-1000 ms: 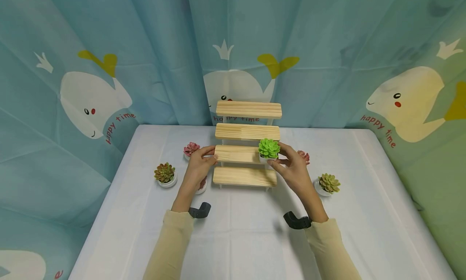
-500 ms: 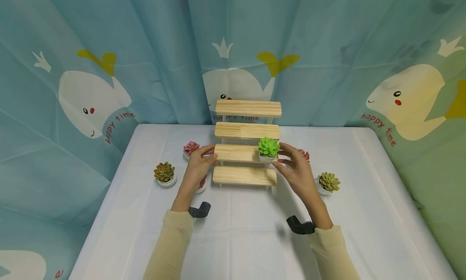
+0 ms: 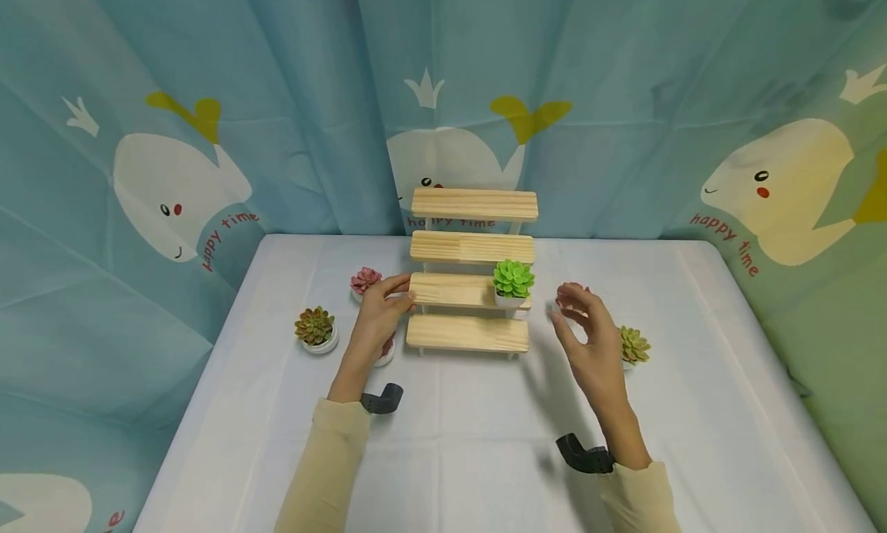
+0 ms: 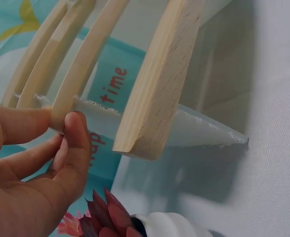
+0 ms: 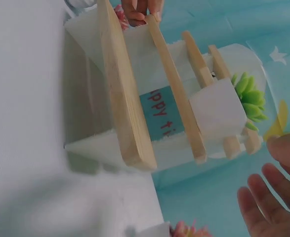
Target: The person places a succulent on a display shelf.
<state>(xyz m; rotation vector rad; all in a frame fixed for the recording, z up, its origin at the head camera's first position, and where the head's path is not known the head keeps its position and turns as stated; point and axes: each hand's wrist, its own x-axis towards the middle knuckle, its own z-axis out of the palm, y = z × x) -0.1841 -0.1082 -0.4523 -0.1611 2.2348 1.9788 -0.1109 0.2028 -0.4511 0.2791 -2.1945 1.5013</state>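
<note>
A wooden stepped shelf [image 3: 467, 333] with several slats stands on the table. On the right end of its second slat from the front sits a bright green succulent [image 3: 513, 277] in a white pot [image 5: 218, 109]. My left hand [image 3: 377, 313] pinches the left end of that same slat [image 4: 61, 111] between thumb and fingers. My right hand [image 3: 594, 348] is off to the right of the shelf, its fingers loosely bent and holding nothing. It partly hides a pink succulent [image 5: 189, 230] behind it.
Left of the shelf are a brown-green succulent [image 3: 314, 326], a pink succulent [image 3: 365, 279] and a dark red succulent [image 4: 110, 217] partly behind my left hand. A yellow-green succulent [image 3: 634, 345] stands at the right. A blue whale-print curtain [image 3: 298, 132] hangs behind the table.
My right hand has let go of the green succulent's pot and drawn away to the right. The pot stays on the slat. My left hand keeps its grip on the shelf.
</note>
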